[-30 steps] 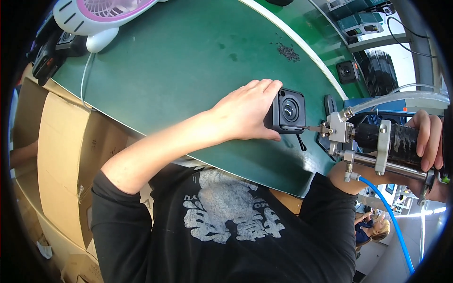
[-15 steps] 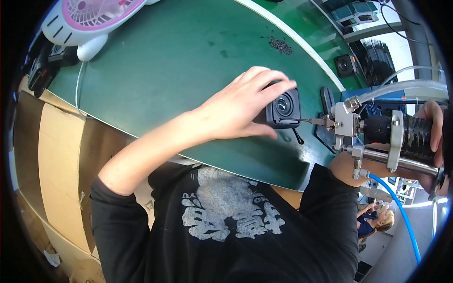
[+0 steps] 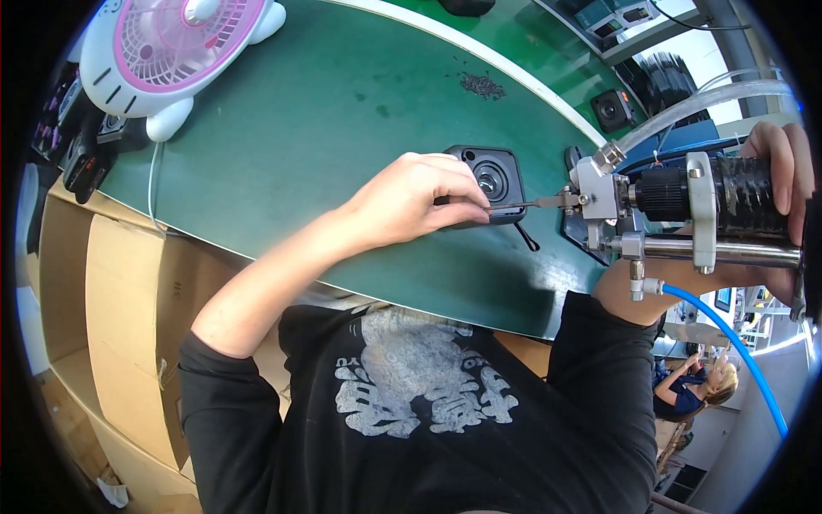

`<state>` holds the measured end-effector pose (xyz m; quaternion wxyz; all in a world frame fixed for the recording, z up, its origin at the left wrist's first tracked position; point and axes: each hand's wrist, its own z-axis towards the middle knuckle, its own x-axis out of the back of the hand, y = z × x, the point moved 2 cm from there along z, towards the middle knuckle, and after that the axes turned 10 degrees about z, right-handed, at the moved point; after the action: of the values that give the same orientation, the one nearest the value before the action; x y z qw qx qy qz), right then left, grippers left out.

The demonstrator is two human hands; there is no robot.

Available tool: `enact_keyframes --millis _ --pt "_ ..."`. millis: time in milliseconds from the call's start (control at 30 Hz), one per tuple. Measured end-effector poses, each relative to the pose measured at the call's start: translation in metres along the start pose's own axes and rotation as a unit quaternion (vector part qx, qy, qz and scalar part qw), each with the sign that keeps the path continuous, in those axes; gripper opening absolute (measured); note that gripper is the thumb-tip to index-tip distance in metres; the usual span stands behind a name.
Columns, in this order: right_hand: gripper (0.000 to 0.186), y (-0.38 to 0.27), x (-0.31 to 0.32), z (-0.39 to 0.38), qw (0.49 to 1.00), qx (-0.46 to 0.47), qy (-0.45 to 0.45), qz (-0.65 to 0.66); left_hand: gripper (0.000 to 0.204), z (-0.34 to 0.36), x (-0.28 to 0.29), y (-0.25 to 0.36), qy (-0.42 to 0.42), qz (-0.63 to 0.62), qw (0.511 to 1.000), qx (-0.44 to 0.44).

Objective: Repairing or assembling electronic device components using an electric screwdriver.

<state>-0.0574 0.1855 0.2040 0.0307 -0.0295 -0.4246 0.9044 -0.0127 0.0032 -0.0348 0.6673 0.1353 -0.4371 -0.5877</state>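
Observation:
A black square speaker-like box (image 3: 507, 167) with a round ringed centre lies on the green table, a short strap loop (image 3: 527, 240) hanging from its near edge. My left hand (image 3: 428, 193) is closed in a pinch at the box's near left side. Its thumb and forefinger meet at the tip of a thin screwdriver bit (image 3: 518, 206); whatever else is between them is hidden. At the right, the fingers of my right hand (image 3: 786, 167) wrap the black-taped body of a powered screwdriver (image 3: 659, 195), held sideways with its bit pointing left across the box.
Small dark pieces like screws (image 3: 482, 86) lie piled farther back. A pink-and-white fan (image 3: 137, 98) stands at the far left beside black devices (image 3: 86, 167). A clear hose (image 3: 685, 107) and a blue hose (image 3: 728, 334) run from the screwdriver. Another person (image 3: 689, 385) sits at far right.
My left hand has drawn back from over the box and its spread fingers have closed into a pinch at the bit's tip. The screwdriver has shifted slightly left in view.

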Motion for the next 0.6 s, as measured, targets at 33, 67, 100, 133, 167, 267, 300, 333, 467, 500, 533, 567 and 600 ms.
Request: enact_keyframes --millis 33,67,100,133,167,267,300,333,467,500,533,567,600 --pt "0.058 0.001 -0.001 0.000 1.000 0.001 -0.001 0.000 0.012 0.000 0.000 0.000 -0.003 -0.004 1.000 0.007" --pt "0.054 0.002 -0.002 -0.001 1.000 0.004 0.012 0.006 0.012 0.000 0.000 -0.001 -0.003 -0.003 1.000 0.006" --pt "0.051 0.003 -0.005 -0.001 1.000 0.006 0.026 0.012 0.012 0.000 0.000 0.000 0.000 0.001 1.000 -0.003" --pt "0.048 0.004 -0.007 -0.002 0.999 0.008 0.039 0.018 0.012 0.000 -0.001 0.000 0.004 0.006 1.000 -0.011" --pt "0.046 0.004 -0.009 -0.002 0.998 0.010 0.052 0.024 0.012 -0.001 -0.001 -0.001 0.004 0.006 1.000 -0.011" --pt "0.043 0.007 -0.013 -0.004 0.995 0.016 0.092 0.044 0.012 0.000 -0.001 -0.002 0.007 0.007 1.000 -0.014" --pt "0.043 0.007 -0.013 -0.004 0.993 0.017 0.106 0.050 0.011 0.001 -0.002 -0.001 0.006 0.007 1.000 -0.008" --pt "0.043 0.008 -0.013 -0.004 0.993 0.016 0.106 0.050 0.011 0.002 -0.002 0.000 0.004 0.007 1.000 -0.001" --pt "0.041 0.013 -0.013 -0.005 0.993 0.035 0.105 0.043 0.010 0.002 -0.003 0.003 -0.011 0.005 0.999 0.031" --pt "0.040 0.015 -0.013 -0.006 0.992 0.044 0.109 0.042 0.008 0.002 -0.004 0.004 -0.003 0.015 0.999 0.034" --pt "0.039 0.017 -0.013 -0.007 0.991 0.052 0.114 0.040 0.008 0.001 -0.004 0.004 0.005 0.025 0.999 0.037" --pt "0.037 0.019 -0.013 -0.009 0.990 0.060 0.119 0.039 0.008 0.001 -0.004 0.002 0.006 0.024 0.999 0.038" --pt "0.036 0.022 -0.012 -0.011 0.989 0.069 0.124 0.037 0.015 0.001 -0.003 0.000 -0.010 0.046 0.999 0.022"
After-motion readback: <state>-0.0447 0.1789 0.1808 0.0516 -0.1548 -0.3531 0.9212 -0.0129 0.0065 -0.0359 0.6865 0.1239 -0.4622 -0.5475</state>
